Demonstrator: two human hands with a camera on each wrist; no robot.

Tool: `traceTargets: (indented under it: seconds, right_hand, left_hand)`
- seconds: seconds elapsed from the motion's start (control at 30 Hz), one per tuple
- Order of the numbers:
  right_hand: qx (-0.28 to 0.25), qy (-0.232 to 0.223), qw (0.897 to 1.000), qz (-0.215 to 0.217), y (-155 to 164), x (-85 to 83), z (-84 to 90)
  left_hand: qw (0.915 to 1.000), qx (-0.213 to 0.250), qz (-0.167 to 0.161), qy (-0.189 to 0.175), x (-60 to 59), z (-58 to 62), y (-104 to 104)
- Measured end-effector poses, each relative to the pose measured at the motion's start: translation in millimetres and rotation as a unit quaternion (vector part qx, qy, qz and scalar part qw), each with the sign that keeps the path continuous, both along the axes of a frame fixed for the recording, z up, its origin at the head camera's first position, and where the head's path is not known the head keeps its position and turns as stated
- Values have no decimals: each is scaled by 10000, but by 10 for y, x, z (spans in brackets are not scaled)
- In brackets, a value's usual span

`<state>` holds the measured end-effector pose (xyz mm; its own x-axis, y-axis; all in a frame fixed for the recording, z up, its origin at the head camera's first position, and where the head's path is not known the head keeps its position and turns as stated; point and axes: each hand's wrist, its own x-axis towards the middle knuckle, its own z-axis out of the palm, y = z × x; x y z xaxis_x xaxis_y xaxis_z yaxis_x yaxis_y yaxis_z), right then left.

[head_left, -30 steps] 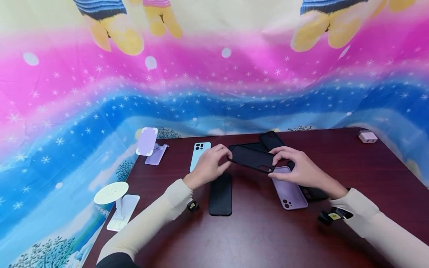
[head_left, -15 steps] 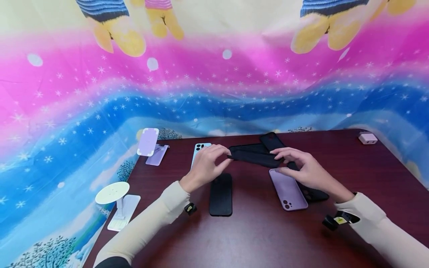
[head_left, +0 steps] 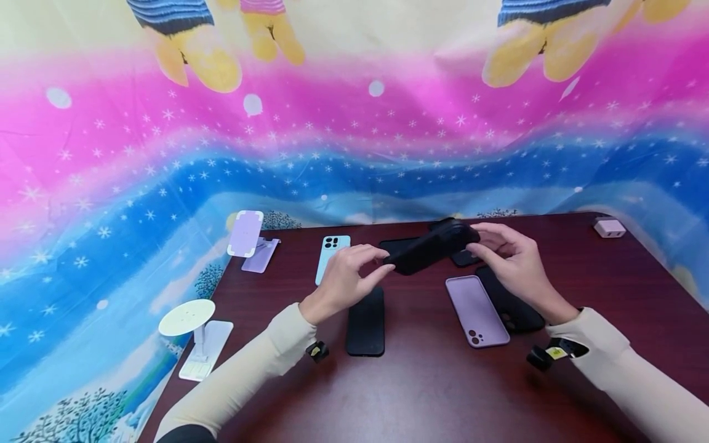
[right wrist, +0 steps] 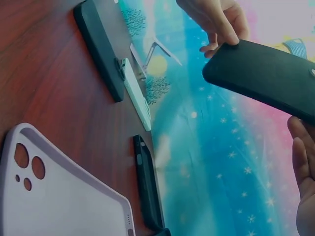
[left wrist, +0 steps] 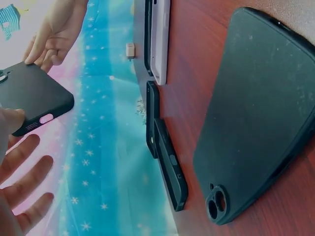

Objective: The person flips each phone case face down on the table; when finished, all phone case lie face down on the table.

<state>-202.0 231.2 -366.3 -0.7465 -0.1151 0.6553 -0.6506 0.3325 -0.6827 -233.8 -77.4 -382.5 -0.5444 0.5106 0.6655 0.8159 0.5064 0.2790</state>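
Observation:
Both hands hold one black phone case [head_left: 429,250] above the dark wooden table [head_left: 432,381]. My left hand [head_left: 384,259] pinches its near left end between thumb and fingertips. My right hand [head_left: 475,240] grips the far right end, which is tilted upward. The left wrist view shows the case [left wrist: 29,98] with a pink side button, the right hand's fingers [left wrist: 54,34] curled on its far end. In the right wrist view the case [right wrist: 266,73] hangs in the air with the left hand's fingers [right wrist: 219,22] on its end.
On the table lie a black case [head_left: 365,320], a lilac case [head_left: 477,311], another black case [head_left: 512,303] beside it, a light blue phone [head_left: 332,253] and a black case [head_left: 397,245] behind. A lilac stand [head_left: 245,234], a white stand [head_left: 191,326] and a white charger [head_left: 609,227] sit at the edges.
The held black case has turned and risen at its right end. My right hand moved up and away from the lilac case, which now lies uncovered. My left hand shifted slightly right.

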Motion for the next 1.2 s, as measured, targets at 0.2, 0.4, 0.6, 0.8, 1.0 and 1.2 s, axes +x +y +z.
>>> traceTargets:
  seconds: [0.2,0.4,0.6,0.8,1.0,1.2]
  right_hand:
    - [-723,172,9952,643,-15,-80,6]
    - [-622,70,9974,362,-4,-147,-11]
    - [-646,-337,9970,268,67,-278,-131]
    - [-1275,-839,9835,969,111,-374,-189]
    - [-1494,-1195,9683,1609,94,-455,-188]
    - [-878,-1450,9719,1632,100,-531,-200]
  left_hand:
    - [9988,328,-317,-179,12,-9,16]
    - [9954,445,-756,-390,36,-31,48]
    - [9890,451,-1188,-753,72,-68,52]
    - [9852,233,-1434,-914,144,-108,79]
    - [9897,39,-1269,-659,215,-138,88]
    - [9929,-5,-1117,-411,261,-232,91]
